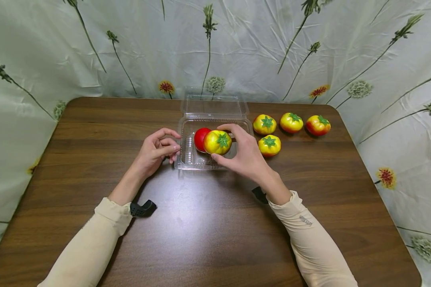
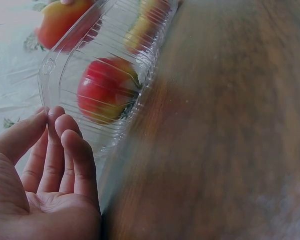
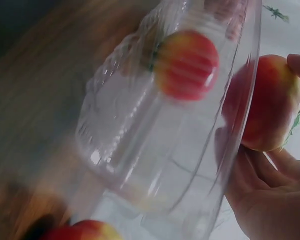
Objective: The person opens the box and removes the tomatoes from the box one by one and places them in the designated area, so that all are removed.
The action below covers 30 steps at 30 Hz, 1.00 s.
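One yellow-red tomato is being held in the right hand's curled fingers above the clear box, best lowered gently beside the red tomato, while the relaxed, empty left hand is steadying the rim.

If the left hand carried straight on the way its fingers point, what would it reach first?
Most likely the near left wall of the clear container: the left hand has its fingers aimed right at it, with the red tomato just behind that wall. Depth is hard to judge.
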Available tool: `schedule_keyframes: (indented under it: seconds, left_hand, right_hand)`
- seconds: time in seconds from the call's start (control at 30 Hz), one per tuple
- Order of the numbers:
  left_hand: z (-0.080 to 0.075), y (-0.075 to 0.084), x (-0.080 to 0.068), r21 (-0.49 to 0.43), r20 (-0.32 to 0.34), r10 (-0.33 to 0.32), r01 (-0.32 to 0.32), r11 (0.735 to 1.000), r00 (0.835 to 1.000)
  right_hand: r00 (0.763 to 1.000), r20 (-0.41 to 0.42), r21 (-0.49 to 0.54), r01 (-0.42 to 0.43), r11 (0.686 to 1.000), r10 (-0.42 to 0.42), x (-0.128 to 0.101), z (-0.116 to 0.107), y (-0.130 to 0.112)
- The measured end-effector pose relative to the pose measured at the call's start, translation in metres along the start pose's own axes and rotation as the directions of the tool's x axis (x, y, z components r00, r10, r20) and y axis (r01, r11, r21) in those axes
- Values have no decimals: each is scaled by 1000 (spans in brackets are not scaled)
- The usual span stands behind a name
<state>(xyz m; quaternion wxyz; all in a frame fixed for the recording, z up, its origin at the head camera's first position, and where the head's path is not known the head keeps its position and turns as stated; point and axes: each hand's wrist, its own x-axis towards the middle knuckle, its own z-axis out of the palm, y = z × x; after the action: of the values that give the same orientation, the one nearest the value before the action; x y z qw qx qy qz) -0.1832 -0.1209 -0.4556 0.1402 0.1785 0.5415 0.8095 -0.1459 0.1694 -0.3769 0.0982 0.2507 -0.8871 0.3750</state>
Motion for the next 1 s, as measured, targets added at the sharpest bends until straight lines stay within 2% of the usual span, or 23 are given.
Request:
schedule_keyframes:
  seconds: [0.47,1.0]
  left_hand:
    - [0,-1,2,-4,4,-1,1,1000,1000]
    - [0,0,0,-7,-13,-12,12,1000,1000]
  right_hand:
    - [996,-92,-72,-22,997,15,-14,-31,25]
    - [971,-209,-140,-147,979,116,-29,-64,57]
